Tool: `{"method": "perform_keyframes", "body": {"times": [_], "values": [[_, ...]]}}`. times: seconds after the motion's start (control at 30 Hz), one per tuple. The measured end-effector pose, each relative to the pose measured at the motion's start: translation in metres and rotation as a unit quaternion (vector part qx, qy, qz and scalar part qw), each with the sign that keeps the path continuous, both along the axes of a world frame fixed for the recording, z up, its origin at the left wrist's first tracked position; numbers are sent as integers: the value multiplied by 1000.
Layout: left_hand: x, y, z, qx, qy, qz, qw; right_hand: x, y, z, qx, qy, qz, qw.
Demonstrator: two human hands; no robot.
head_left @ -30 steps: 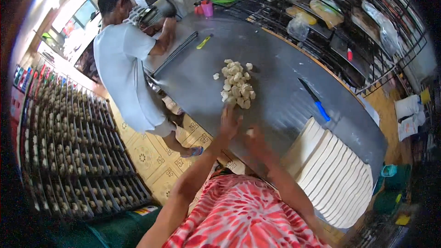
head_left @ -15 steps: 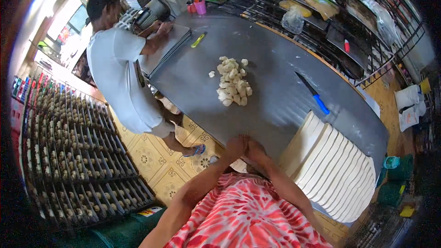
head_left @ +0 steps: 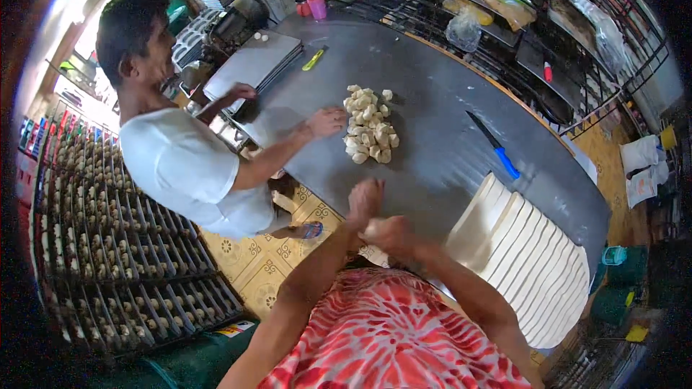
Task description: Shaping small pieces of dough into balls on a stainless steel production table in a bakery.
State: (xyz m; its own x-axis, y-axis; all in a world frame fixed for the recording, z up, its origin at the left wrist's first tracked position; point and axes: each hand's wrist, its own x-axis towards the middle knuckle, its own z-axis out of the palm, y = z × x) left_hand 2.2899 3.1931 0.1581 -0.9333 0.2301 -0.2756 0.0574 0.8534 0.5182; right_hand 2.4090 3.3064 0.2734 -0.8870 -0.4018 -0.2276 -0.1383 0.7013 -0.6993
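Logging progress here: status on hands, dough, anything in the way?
Left hand and right hand close together, contents unclear. Dough pieces piled beyond. Co-worker's hand beside them.

Holds both bare arms out in front, bent, converging toward mid-frame from the lower edge. Slants left forearm (head_left: 321, 263) up and rightward from lower left of centre, left elbow (head_left: 290, 294) set outward. Slants right forearm (head_left: 455, 268) up and leftward from lower right, right elbow (head_left: 497, 310) also flared. Holds left hand (head_left: 366, 198) just below and right of frame centre, higher in the frame than its partner. Holds right hand (head_left: 389, 232) slightly lower and farther right, close by left wrist (head_left: 353, 223); cannot tell whether touching. Looks loosely curled in both hands; too blurred to read the grip.
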Motion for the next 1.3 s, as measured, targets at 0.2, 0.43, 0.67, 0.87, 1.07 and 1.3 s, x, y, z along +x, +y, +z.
{"method": "perform_keyframes", "body": {"times": [0.2,0.43,0.67,0.87,1.07,1.3], "values": [[-23,-27,26,241,265,-168,919,1,6,-63,-100,13,-249,963],[82,-32,-30,152,-208,-202,945,39,19,-91,-169,-82,-135,973],[87,-15,-36,77,83,-62,992,7,6,-106,54,-69,-187,978],[51,-20,-7,80,80,-57,992,18,-10,-84,44,16,-135,990],[-16,-23,-12,261,401,-49,877,-10,-2,-53,-65,113,-138,982],[68,-31,-50,195,-238,-165,937,15,25,-145,-25,42,-94,994]]}}
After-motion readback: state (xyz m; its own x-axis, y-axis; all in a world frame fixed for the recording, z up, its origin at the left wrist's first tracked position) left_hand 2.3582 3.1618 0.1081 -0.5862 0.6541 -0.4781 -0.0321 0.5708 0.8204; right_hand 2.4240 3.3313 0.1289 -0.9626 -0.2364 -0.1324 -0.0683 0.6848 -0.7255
